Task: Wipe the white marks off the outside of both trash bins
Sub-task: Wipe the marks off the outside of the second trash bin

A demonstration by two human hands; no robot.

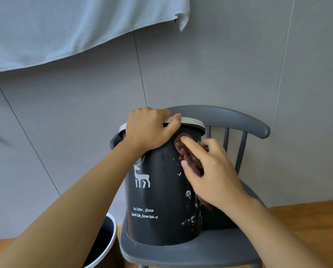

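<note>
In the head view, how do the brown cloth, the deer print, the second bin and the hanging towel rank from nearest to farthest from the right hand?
1. Brown cloth: held under the right hand, against the bin's side.
2. Deer print: to its left on the same bin.
3. Second bin: lower left, on the floor.
4. Towel: upper left, hanging by the wall.

I see soft, even daylight with no glare and only a faint shadow under the black bin (157, 200). The right hand (212, 171) blurs slightly, and wall panel seams (140, 70) bow outward toward the edges.
</note>
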